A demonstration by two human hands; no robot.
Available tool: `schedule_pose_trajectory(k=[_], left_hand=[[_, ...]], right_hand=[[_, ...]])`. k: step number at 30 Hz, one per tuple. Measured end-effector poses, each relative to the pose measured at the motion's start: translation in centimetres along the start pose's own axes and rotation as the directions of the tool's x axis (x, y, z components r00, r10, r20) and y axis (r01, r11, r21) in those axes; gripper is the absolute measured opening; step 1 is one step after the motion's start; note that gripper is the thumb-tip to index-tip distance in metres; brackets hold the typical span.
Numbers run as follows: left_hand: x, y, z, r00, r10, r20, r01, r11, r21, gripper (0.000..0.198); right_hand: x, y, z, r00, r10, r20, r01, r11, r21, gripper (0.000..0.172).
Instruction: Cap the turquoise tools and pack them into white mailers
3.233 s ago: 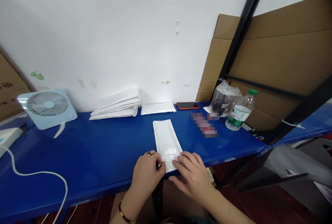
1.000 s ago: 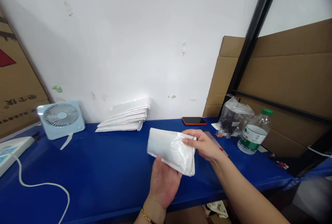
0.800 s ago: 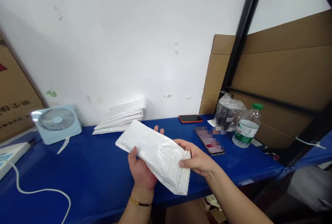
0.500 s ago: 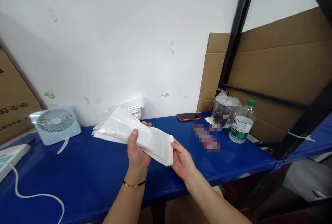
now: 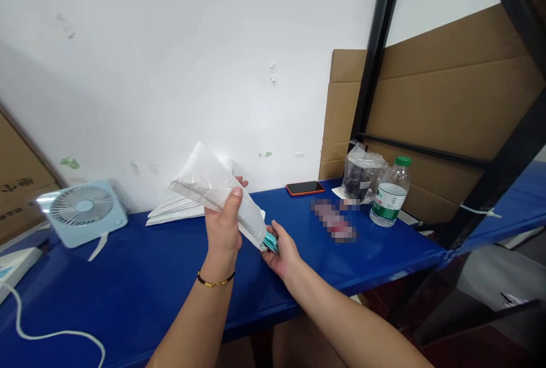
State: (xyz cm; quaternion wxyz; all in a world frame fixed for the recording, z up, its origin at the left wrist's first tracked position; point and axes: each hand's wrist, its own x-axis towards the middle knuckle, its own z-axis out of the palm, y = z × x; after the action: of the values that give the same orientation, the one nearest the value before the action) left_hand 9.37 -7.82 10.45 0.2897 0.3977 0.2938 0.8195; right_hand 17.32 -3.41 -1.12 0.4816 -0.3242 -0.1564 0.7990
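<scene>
A white plastic packet (image 5: 217, 186) slants over the blue table, its far end raised toward the left. My left hand (image 5: 224, 226) is closed around its middle, thumb on top. At the packet's lower right end, a teal folded bundle (image 5: 271, 241) sticks out of the opening. My right hand (image 5: 282, 251) is closed on that bundle, with fingertips by the packet's edge. What the bundle is cannot be made out, and most of it is hidden. Behind the packet lies a pile of similar white packets (image 5: 174, 207) against the wall.
The blue table (image 5: 140, 294) carries a light blue fan (image 5: 87, 209) and a white cable (image 5: 55, 334) at left. An orange-edged phone (image 5: 305, 187), a bagged dark item (image 5: 360, 177) and a green-capped water bottle (image 5: 390, 194) stand right, beside a black frame post (image 5: 375, 55).
The packet has tilted more steeply, its far end going up. The teal bundle now shows at its lower end, in my right hand, which has moved slightly left. The camera view has shifted a little.
</scene>
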Motion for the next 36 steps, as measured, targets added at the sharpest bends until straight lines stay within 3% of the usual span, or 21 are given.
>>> schedule_pose_trajectory(k=[3, 7, 10, 15, 17, 20, 25, 30, 31, 33, 35, 36], left_hand=[[0.7, -0.4, -0.7, 0.998, 0.017, -0.067, -0.020, 0.999, -0.046, 0.034], [1.8, -1.1, -2.3, 0.976, 0.025, -0.218, -0.052, 0.991, -0.121, 0.028], [2.4, -1.7, -3.7, 0.956, 0.001, -0.292, -0.042, 0.990, -0.135, 0.025], [2.9, -2.4, -5.3, 0.950, 0.041, -0.309, -0.070, 0.994, -0.082, 0.024], [3.1, -2.1, -5.5, 0.953, 0.040, -0.301, -0.066, 0.995, -0.077, 0.022], [3.5, -0.6, -5.7, 0.971, -0.015, -0.238, -0.019, 0.990, -0.139, 0.024], [4.5, 1.3, -6.2, 0.980, -0.109, -0.168, 0.045, 0.937, -0.346, 0.032], [5.2, -0.2, -7.1, 0.928, -0.339, -0.156, 0.210, 0.821, -0.531, 0.027], [5.2, -0.6, -7.2, 0.918, -0.358, -0.168, 0.214, 0.808, -0.548, 0.026], [5.2, -1.4, -7.3, 0.907, -0.370, -0.203, 0.206, 0.807, -0.553, 0.024], [4.9, -1.9, -7.3, 0.900, -0.369, -0.234, 0.195, 0.818, -0.540, 0.025], [4.8, -2.1, -7.2, 0.897, -0.366, -0.248, 0.189, 0.825, -0.533, 0.025]], right_hand=[[1.0, -1.1, -0.1, 0.984, -0.176, 0.005, 0.168, 0.932, -0.322, 0.025], [3.3, -3.5, -1.2, 0.894, -0.447, 0.013, 0.349, 0.679, -0.646, 0.027], [5.0, -5.9, -2.7, 0.826, -0.564, 0.019, 0.390, 0.546, -0.741, 0.029], [6.2, -8.4, -4.5, 0.677, -0.723, 0.136, 0.396, 0.202, -0.896, 0.031], [6.4, -8.4, -4.8, 0.645, -0.739, 0.197, 0.371, 0.077, -0.925, 0.029], [6.5, -7.8, -4.8, 0.632, -0.726, 0.270, 0.330, -0.063, -0.942, 0.025], [6.4, -7.0, -4.6, 0.663, -0.680, 0.313, 0.263, -0.180, -0.948, 0.027], [5.9, -7.3, -4.4, 0.666, -0.664, 0.341, 0.256, -0.226, -0.940, 0.024], [5.5, -7.5, -4.1, 0.638, -0.680, 0.362, 0.277, -0.237, -0.931, 0.021], [4.2, -8.1, -3.3, 0.535, -0.729, 0.426, 0.377, -0.245, -0.893, 0.016], [2.4, -8.5, -1.9, 0.426, -0.742, 0.519, 0.553, -0.240, -0.798, 0.017], [1.4, -8.6, -1.1, 0.397, -0.709, 0.583, 0.648, -0.234, -0.725, 0.017]])
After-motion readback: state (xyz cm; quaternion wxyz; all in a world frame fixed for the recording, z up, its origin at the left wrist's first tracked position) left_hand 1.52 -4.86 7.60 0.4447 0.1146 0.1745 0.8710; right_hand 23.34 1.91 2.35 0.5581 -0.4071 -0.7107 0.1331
